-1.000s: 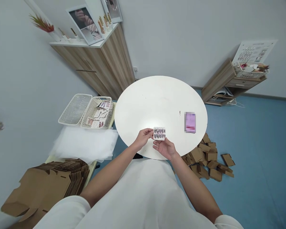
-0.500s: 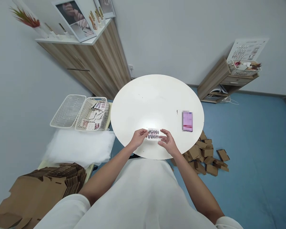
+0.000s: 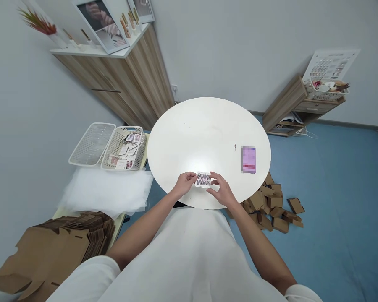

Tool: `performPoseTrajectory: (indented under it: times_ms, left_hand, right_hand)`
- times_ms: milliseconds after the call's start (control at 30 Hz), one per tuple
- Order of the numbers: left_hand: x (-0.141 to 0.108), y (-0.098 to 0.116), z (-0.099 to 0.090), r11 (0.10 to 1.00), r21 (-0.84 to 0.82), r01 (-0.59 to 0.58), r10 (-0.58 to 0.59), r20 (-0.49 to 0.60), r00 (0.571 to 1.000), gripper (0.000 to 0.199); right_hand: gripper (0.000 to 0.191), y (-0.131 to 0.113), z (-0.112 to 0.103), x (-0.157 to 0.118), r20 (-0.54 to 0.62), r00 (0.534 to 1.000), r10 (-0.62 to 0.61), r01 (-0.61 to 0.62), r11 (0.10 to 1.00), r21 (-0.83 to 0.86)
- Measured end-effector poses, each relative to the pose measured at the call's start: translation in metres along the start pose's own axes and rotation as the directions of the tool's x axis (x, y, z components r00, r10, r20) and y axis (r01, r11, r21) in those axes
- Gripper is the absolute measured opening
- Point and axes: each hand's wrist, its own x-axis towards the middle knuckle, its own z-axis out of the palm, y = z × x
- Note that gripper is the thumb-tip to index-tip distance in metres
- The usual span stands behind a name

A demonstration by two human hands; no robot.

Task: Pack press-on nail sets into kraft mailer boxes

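Observation:
A small white tray of press-on nails (image 3: pixel 203 180), dark and silvery in two rows, is held over the near part of the round white table (image 3: pixel 208 134). My left hand (image 3: pixel 186 183) pinches the tray's left edge between thumb and fingers. On the right side, my right hand (image 3: pixel 221 188) has its fingers curved and thumb apart, with the fingertips at the tray's right edge. A pink-purple pack (image 3: pixel 248 160), blurred by pixels, lies on the right part of the table.
Left of the table are a white basket of small packets (image 3: pixel 124 149), an empty basket (image 3: pixel 92 144), translucent sheets (image 3: pixel 107 191) and flattened cardboard boxes (image 3: pixel 50 256). Small brown boxes (image 3: pixel 275 202) lie on the floor at right. Behind stand a wooden cabinet (image 3: pixel 138 79) and a shelf unit (image 3: pixel 286 105).
The fingers of my right hand have come to the right edge of the nail tray, and the tray sits slightly lower in view. The whole view has shifted a little.

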Motion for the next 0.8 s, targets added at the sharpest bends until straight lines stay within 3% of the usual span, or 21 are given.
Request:
performPoseTrajectory:
  times_ms: [267, 533, 700, 800]
  left_hand:
    - [-0.009, -0.013, 0.001, 0.999, 0.019, 0.036, -0.035, -0.068, 0.997, 0.035]
    - [-0.021, -0.034, -0.003, 0.977, 0.210, 0.031, -0.032, 0.003, 0.999, 0.043]
    - [-0.014, -0.051, -0.006, 0.942, 0.326, 0.082, -0.082, -0.015, 0.997, 0.049]
    - [-0.009, -0.060, -0.007, 0.926, 0.368, 0.087, -0.090, -0.007, 0.996, 0.042]
  right_hand:
    - [0.047, 0.009, 0.006, -0.002, 0.008, 1.000, -0.016, 0.017, 0.996, -0.084]
    - [0.044, 0.024, 0.021, 0.000, 0.019, 0.999, 0.037, -0.035, 0.990, -0.137]
    - [0.046, 0.039, 0.034, 0.005, 0.081, 0.994, 0.074, -0.053, 0.969, -0.241]
    - [0.047, 0.047, 0.042, 0.008, 0.120, 0.990, 0.079, -0.037, 0.947, -0.318]
